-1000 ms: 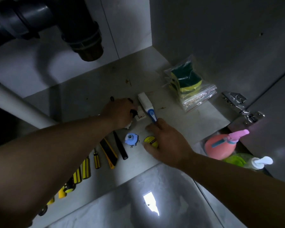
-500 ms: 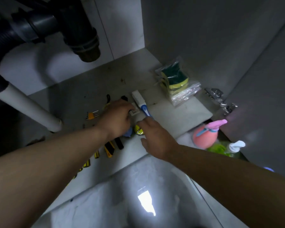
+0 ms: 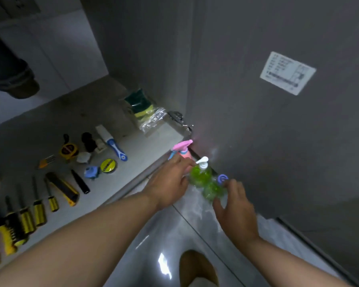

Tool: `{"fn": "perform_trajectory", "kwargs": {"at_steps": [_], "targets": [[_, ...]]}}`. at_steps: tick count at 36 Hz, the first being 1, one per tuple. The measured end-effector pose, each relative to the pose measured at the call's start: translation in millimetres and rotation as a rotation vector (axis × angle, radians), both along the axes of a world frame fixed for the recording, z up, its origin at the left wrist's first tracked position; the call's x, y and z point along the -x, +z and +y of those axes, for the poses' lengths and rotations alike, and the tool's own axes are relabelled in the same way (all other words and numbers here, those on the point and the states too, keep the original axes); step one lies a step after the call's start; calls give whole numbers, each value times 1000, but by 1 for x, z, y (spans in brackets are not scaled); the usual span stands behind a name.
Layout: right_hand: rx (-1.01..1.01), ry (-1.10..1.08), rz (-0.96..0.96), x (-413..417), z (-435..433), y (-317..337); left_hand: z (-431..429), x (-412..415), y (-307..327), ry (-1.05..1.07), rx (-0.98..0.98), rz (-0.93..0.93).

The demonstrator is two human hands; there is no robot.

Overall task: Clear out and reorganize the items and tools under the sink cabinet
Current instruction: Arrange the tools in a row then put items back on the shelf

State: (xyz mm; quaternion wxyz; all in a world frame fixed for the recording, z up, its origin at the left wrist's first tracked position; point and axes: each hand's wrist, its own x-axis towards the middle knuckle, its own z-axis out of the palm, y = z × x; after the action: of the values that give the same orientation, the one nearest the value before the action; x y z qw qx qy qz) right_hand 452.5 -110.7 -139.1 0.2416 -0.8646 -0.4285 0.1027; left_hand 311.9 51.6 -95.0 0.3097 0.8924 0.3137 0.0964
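Hands converge on the bottles that stand on the floor just outside the cabinet's right front corner, beside the open door (image 3: 278,121). We see the left hand (image 3: 170,185) with fingers spread, its fingertips touching the pump bottle (image 3: 199,175) and the base of the pink sprayer (image 3: 181,151) behind it; nothing is clasped yet. Our right hand (image 3: 234,206) is likewise open, its fingers reaching up beside a second green bottle (image 3: 212,189) with a blue cap (image 3: 222,179), touching or nearly so; blur prevents a firmer reading. Both green bottles stand upright, long axes vertical, between the two hands: the pump bottle lies nearer the left, the capped one nearer the right. We judge that each hand need only close sideways round its own bottle before lifting. Tools already lie in a row on the shelf (image 3: 149,154), with the sponge pack (image 3: 143,112) at its rear right.
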Motion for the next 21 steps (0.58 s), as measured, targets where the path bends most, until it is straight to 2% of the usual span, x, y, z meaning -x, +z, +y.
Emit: {"fn": "perform_trajectory", "kwargs": {"at_steps": [6,10,13,16,21], "targets": [[143,134,-43,-24,16,5,-14,-20,-11,64,171,65],[149,119,-28,-20,32,11,-21,1,-18,21,265,195],[107,208,-50,-13,32,22,-27,21,-18,30,343,231],[-5,294,18,-6,38,42,-30,35,-15,66,408,182],[-136,437,171,11,68,84,-32,41,-9,162,542,-61]]}}
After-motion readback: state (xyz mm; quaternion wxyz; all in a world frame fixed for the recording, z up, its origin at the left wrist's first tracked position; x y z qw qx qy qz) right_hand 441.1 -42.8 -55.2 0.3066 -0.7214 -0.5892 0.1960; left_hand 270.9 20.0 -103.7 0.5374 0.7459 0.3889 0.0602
